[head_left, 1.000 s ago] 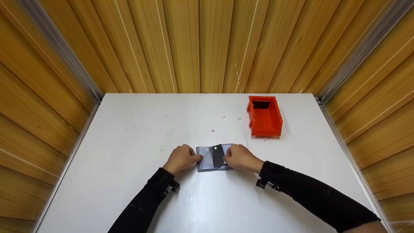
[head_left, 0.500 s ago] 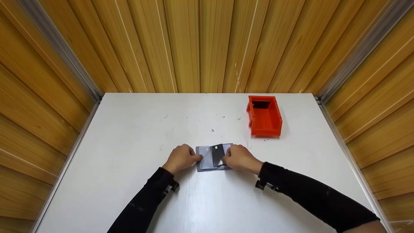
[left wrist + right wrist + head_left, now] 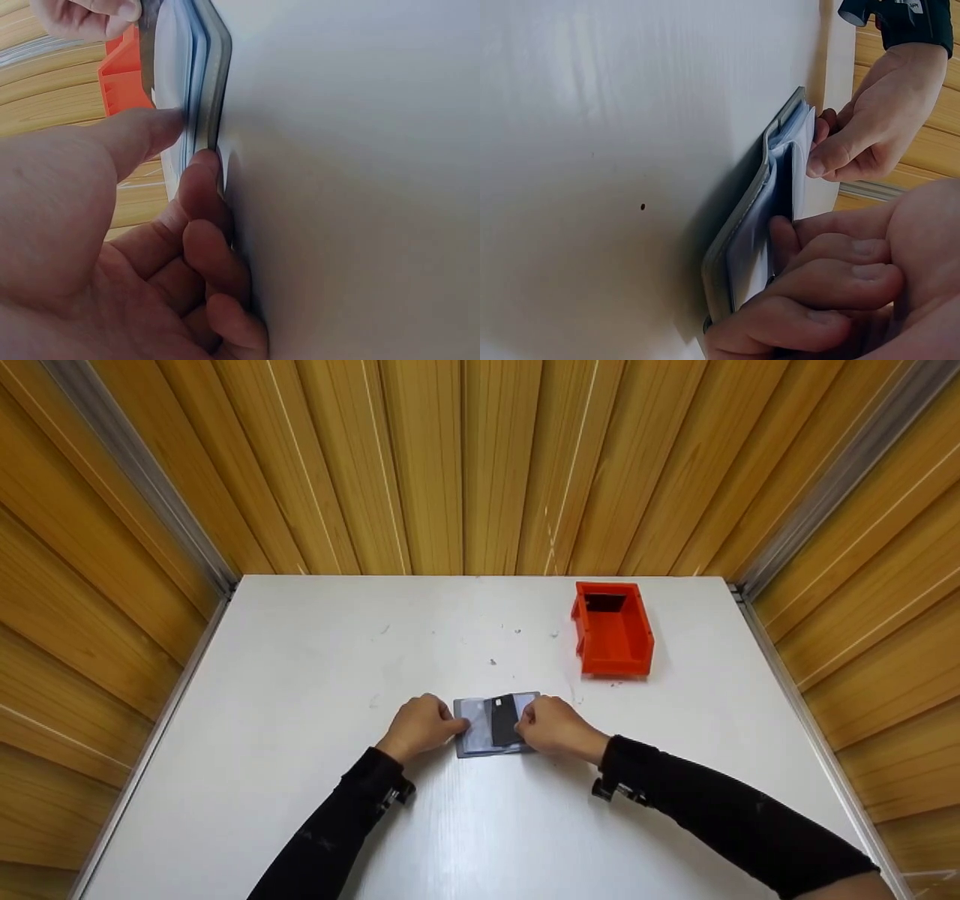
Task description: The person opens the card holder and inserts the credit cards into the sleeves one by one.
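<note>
An opened card holder with a grey cover and clear plastic sleeves lies on the white table. My left hand pinches its left side; in the left wrist view the thumb presses on the sleeves and the fingers lie under the cover's edge. A black card with a small pale mark stands slanted over the middle of the holder, its left edge at a clear sleeve. My right hand pinches this card by its right side. The right hand hides the holder's right part in the head view.
A red plastic bin with a dark patch on its back inner wall stands at the back right of the table. Wood-patterned walls rise behind and at both sides.
The black card shifts and tilts slightly at the sleeve under the right fingers. Both hands and the card holder stay nearly in place.
</note>
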`<state>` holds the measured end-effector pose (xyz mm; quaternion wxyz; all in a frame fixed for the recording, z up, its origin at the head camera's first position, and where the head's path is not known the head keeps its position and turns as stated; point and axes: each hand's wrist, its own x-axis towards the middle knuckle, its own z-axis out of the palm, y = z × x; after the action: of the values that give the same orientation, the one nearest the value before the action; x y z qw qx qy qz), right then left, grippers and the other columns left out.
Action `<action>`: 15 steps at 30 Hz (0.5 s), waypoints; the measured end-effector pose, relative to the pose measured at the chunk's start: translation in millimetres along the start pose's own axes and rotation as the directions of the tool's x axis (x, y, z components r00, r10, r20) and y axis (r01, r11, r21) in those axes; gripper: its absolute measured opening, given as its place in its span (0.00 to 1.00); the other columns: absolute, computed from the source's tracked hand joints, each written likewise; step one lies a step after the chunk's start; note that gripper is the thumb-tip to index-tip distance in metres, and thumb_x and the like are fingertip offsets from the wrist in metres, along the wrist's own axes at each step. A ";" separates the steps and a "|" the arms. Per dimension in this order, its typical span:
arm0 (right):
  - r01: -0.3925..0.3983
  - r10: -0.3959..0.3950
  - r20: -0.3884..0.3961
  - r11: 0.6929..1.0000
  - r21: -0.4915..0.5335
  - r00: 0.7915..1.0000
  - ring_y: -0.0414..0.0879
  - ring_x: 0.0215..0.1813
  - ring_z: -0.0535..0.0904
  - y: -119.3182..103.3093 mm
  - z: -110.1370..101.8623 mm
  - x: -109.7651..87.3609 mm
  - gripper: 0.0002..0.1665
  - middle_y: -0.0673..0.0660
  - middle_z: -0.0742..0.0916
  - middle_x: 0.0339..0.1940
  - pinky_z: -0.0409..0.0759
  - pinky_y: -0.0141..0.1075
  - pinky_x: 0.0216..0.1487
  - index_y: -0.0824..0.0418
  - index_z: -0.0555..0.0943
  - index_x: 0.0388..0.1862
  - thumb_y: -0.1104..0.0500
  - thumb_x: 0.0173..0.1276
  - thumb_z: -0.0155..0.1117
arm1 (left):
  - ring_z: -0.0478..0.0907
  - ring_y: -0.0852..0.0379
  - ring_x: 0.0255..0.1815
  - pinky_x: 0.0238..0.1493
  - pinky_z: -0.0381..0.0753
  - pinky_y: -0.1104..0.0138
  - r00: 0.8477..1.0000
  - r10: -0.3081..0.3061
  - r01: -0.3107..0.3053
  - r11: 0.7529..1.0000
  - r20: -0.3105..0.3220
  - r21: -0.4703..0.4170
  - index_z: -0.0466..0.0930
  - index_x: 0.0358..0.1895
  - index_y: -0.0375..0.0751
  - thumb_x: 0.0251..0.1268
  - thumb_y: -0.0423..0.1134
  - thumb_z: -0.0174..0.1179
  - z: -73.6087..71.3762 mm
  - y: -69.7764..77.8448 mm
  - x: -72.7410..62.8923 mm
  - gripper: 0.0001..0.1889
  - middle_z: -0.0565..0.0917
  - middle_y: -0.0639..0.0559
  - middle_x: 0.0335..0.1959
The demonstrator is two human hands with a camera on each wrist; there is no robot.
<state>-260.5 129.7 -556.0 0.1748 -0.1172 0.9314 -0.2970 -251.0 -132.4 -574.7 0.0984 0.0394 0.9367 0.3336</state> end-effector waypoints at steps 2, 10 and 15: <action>0.013 -0.013 -0.006 1.000 -0.003 1.000 0.45 0.29 0.71 0.5 0.6 0.4 0.19 0.48 0.74 0.19 0.67 0.36 0.33 0.53 0.75 0.18 0.60 0.73 0.61 | 0.74 0.59 0.22 0.28 0.69 0.67 1.000 0.006 -0.006 1.000 -0.001 -0.002 0.86 0.20 0.47 0.67 0.52 0.74 -0.1 -0.1 0.2 0.19 0.79 0.60 0.17; 0.006 -0.007 -0.013 1.000 -0.020 1.000 0.45 0.28 0.72 0.2 1.1 1.1 0.18 0.48 0.76 0.20 0.68 0.36 0.33 0.53 0.78 0.19 0.59 0.72 0.61 | 0.73 0.58 0.23 0.27 0.69 0.67 1.000 0.002 -0.002 1.000 -0.001 -0.011 0.84 0.19 0.48 0.67 0.51 0.74 0.5 -0.9 1.1 0.19 0.78 0.60 0.17; 0.001 -0.002 -0.028 0.999 -0.036 1.000 0.45 0.29 0.72 -0.3 2.3 0.3 0.19 0.48 0.75 0.20 0.68 0.37 0.34 0.52 0.76 0.19 0.59 0.72 0.62 | 0.74 0.58 0.24 0.28 0.70 0.67 1.000 -0.009 0.009 1.000 0.007 -0.016 0.85 0.20 0.47 0.67 0.51 0.74 0.1 -0.8 0.8 0.19 0.79 0.59 0.18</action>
<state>-259.8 128.1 -557.7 0.1596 -0.1170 0.9389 -0.2818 -251.8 -132.9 -575.4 0.1034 0.0354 0.9339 0.3405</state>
